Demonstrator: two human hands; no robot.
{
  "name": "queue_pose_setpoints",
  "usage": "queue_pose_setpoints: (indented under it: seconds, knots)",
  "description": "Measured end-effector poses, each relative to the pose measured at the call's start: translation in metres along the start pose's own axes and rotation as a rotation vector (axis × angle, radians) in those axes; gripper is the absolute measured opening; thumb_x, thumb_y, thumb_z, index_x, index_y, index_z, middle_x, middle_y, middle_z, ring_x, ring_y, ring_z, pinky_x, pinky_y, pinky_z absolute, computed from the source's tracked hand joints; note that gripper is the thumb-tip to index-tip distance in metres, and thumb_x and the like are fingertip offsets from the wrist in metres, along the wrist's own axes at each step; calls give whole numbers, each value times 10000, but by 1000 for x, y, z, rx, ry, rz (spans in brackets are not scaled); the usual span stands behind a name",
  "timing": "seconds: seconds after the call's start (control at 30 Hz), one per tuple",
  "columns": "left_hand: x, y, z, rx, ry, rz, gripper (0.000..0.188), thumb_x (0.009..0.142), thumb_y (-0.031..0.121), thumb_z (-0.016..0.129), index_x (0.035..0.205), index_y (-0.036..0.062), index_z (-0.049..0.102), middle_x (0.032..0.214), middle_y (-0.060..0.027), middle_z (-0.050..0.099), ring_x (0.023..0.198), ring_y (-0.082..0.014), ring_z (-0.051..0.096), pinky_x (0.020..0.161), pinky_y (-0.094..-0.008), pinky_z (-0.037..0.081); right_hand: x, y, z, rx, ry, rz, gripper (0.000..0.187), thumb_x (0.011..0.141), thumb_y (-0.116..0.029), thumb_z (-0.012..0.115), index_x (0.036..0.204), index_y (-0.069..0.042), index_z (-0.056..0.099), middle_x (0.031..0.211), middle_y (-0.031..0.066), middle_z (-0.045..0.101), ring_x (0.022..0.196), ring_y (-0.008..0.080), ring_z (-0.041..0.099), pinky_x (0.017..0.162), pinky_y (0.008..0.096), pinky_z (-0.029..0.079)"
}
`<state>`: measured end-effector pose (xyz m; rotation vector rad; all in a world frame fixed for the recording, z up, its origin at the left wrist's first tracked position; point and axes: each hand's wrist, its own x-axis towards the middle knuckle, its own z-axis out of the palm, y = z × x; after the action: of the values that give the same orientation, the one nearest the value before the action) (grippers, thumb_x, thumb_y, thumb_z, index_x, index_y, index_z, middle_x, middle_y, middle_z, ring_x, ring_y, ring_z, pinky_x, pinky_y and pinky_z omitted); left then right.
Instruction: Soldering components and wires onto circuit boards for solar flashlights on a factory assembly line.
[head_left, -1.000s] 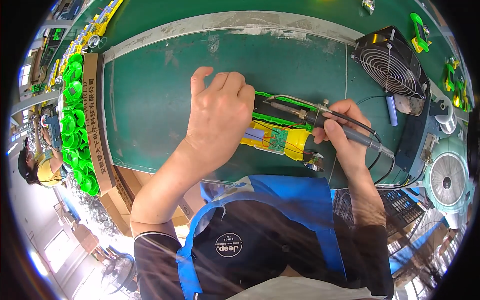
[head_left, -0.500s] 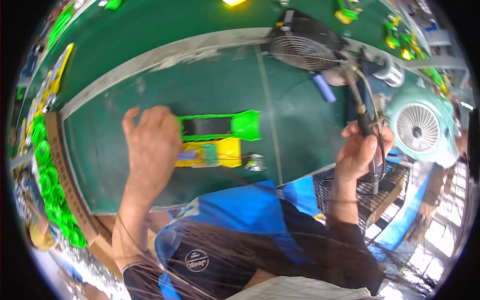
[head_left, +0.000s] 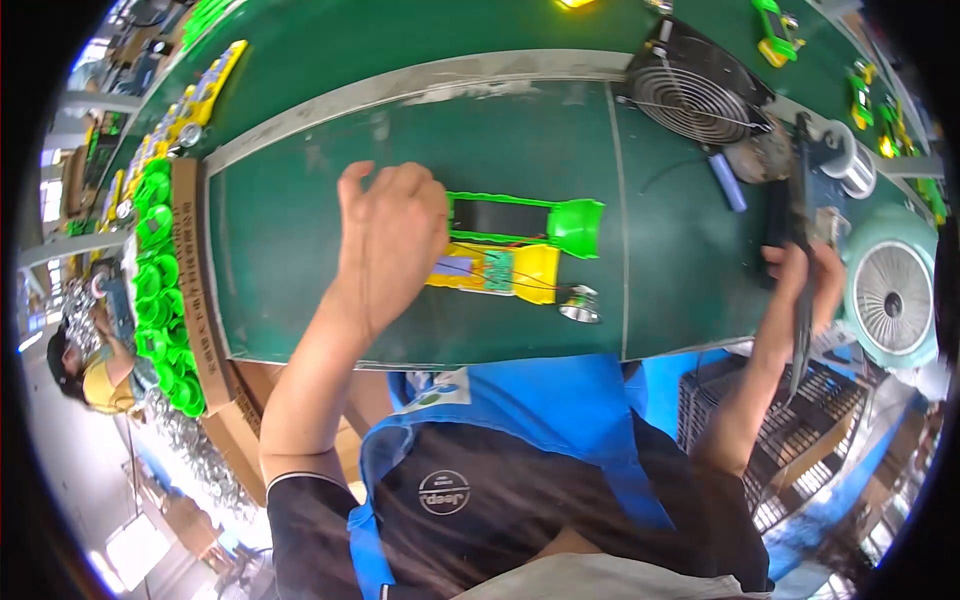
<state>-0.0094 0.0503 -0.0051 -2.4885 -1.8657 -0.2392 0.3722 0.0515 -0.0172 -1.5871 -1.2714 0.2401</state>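
Observation:
Near the middle of the green bench lies an opened light casing: a green frame (head_left: 575, 228) with a dark panel, beside a yellow half (head_left: 540, 274) holding a small green circuit board (head_left: 498, 270). Thin wires lead to a silvery reflector (head_left: 580, 304) at its right. My left hand (head_left: 395, 235) is closed at the casing's left end, its little finger raised; its fingertips and whatever they grip are hidden. At the right, my right hand (head_left: 812, 285) is wrapped round the dark handle of a soldering iron (head_left: 801, 210), which is blurred and held away from the casing.
A black fan with a wire grille (head_left: 692, 105) stands at the back right, near a purple cylinder (head_left: 727, 182) and a solder spool (head_left: 850, 160). A pale green fan (head_left: 893, 285) is far right. A carton (head_left: 195, 290) of green rings borders the left.
The whole view has shifted, so the bench appears farther right. My left hand stays at the casing's left end. My right hand has moved slightly farther away with the soldering iron.

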Motion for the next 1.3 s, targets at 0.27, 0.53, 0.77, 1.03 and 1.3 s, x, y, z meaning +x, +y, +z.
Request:
queue_pose_setpoints:
  seconds: [0.27, 0.53, 0.77, 1.03, 1.3]
  knots:
    - [-6, -7, 2, 37, 30, -9, 46, 795, 55, 606, 760, 70, 631, 846, -59, 592, 857, -210, 606, 971, -484, 367, -48, -32, 77, 517, -495, -520, 345, 815, -162, 775, 1081, -53, 583, 989, 141, 634, 859, 270, 643, 751, 352, 525]
    - [-1, -12, -4, 43, -51, -12, 33, 795, 74, 660, 781, 83, 631, 906, -33, 605, 887, -208, 612, 993, -476, 358, -49, -28, 107, 479, -559, -645, 362, 785, -115, 774, 1053, 8, 564, 930, 187, 648, 784, 288, 638, 663, 354, 522]
    - [17, -24, -16, -331, -94, -57, 147, 794, 97, 685, 907, 77, 594, 919, -65, 598, 901, -282, 596, 789, -406, 438, -60, -13, 93, 600, -438, -426, 311, 926, -203, 647, 1118, -27, 477, 948, 181, 685, 853, 232, 617, 752, 326, 495]
    - [7, -39, -23, -290, -64, 309, 395, 617, 117, 774, 921, 72, 526, 978, -83, 562, 946, -300, 564, 798, -438, 428, -60, -14, 99, 668, -393, -363, 319, 937, -220, 639, 1113, -18, 466, 959, 166, 597, 840, 236, 630, 733, 328, 530]
    - [-61, -53, 12, -295, 116, 175, 545, 685, 123, 819, 1117, 51, 495, 1204, -173, 604, 1063, -376, 599, 862, -443, 492, -54, -21, 104, 722, -465, -243, 330, 950, -221, 624, 1137, -31, 429, 1026, 150, 518, 840, 246, 657, 739, 319, 531]
